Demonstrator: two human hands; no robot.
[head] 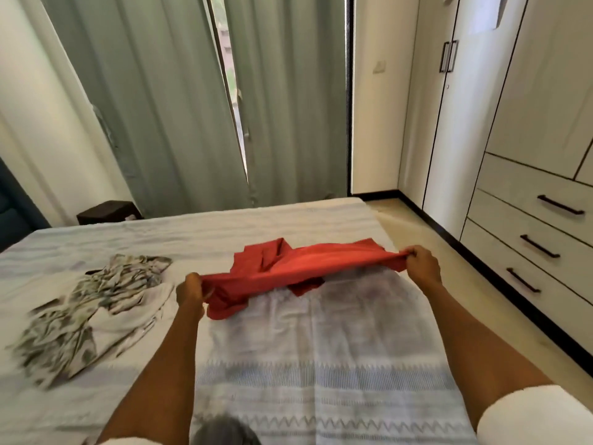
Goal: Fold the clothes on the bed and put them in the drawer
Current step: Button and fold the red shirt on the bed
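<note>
I judge the fold has only begun, so I would keep the red garment (pixel 298 268) taut and level, lay it flat on the bed (pixel 321 348), then square the edges before folding. My left hand (pixel 190 293) and right hand (pixel 423 266) each pinch one end, fingers curled into the cloth, which hangs between them just above the bed; its far part rests there.

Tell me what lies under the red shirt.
Under the red shirt, stretched between the left hand and right hand, only the striped bedsheet shows; whatever its far part covers is hidden.
</note>
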